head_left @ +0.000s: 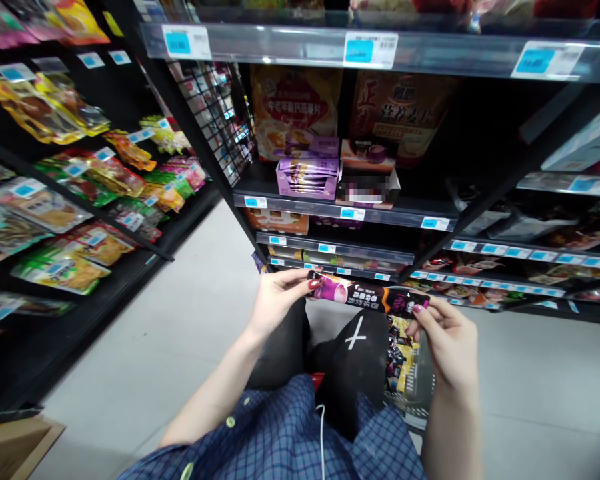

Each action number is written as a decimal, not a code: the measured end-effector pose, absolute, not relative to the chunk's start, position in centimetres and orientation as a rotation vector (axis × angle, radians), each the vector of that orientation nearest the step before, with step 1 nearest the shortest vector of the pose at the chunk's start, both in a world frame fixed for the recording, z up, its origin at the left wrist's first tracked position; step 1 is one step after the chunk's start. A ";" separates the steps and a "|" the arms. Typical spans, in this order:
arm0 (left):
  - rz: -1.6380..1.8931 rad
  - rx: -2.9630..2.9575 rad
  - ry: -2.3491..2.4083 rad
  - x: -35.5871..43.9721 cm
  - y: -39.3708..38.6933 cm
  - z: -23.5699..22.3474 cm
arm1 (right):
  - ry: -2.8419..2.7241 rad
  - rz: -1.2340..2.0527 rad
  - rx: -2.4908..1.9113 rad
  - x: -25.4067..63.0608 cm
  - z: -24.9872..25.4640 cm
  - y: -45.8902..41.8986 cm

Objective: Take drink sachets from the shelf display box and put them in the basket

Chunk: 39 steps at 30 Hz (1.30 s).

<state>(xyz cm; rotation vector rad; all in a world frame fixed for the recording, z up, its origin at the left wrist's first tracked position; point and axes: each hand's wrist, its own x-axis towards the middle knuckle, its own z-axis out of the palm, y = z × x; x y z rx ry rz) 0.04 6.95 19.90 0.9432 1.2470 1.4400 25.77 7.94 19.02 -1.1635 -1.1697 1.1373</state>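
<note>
A long, narrow black and purple drink sachet (pixel 365 295) with a cup pictured on it is stretched level above my knees. My left hand (pixel 280 293) pinches its left end between thumb and fingers. At the other end, my right hand (pixel 445 330) grips it the same way. On the shelf beyond stand a purple box (pixel 307 183) filled with upright-edged sachets and, beside it, an opened dark box (pixel 370 180) whose front is partly blurred. Below my right hand, a grey basket (pixel 423 380) holds several small black and yellow packets (pixel 400 353).
A shelf edge with price tags (pixel 280 43) crosses the top of the view. Racks of bagged snacks (pixel 70 180) line the left side, and more shelves (pixel 525 257) run along the right. A cardboard box (pixel 20 447) sits at the lower left on the pale floor (pixel 190 280).
</note>
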 end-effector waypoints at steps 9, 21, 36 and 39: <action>1.351 0.885 1.144 -0.3 7.4 18.6 | -1.090 1.240 -1.115 25.6 17.8 8.3; 1.235 0.950 1.208 -1.4 7.9 17.3 | -1.121 1.442 -0.961 26.2 18.0 8.1; 1.143 1.253 1.487 -1.3 8.6 15.4 | -1.173 1.222 -1.428 25.4 16.5 8.5; 1.159 1.224 1.479 -1.2 8.6 15.5 | -1.151 1.237 -1.425 25.2 16.6 8.6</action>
